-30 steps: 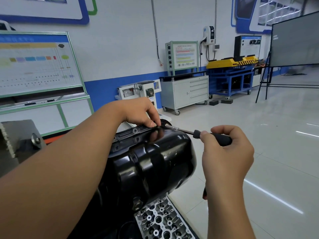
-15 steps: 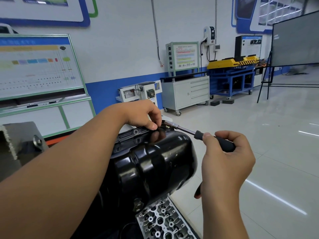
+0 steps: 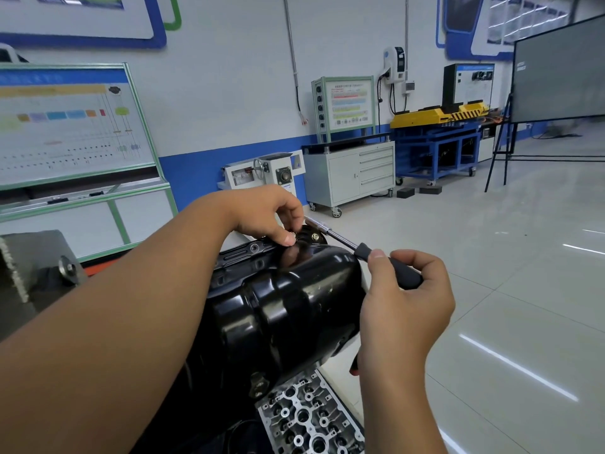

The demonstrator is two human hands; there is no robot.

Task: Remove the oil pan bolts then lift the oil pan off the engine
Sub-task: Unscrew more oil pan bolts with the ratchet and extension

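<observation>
The glossy black oil pan (image 3: 288,309) sits on the engine in the middle of the head view, its flange (image 3: 248,249) along the far side. My left hand (image 3: 271,214) pinches a small silvery bolt (image 3: 292,236) between thumb and fingers at the flange's far corner. My right hand (image 3: 402,299) grips the black handle of a nut driver (image 3: 343,239). Its metal shaft and socket point up-left past the corner, just behind my left fingers. Another bolt (image 3: 316,237) sits in the corner beside them.
A bare aluminium cylinder head (image 3: 311,417) lies below the pan. A grey metal stand (image 3: 36,270) is at the left. Behind stand a training board (image 3: 72,126), a white cabinet (image 3: 353,172), a blue-yellow bench (image 3: 438,142) and a dark screen (image 3: 559,70) on a polished tiled floor.
The driver's socket has come off the corner bolt and lifted up-left. My left fingers have raised slightly and now pinch a loose bolt. My right hand shifted a little right.
</observation>
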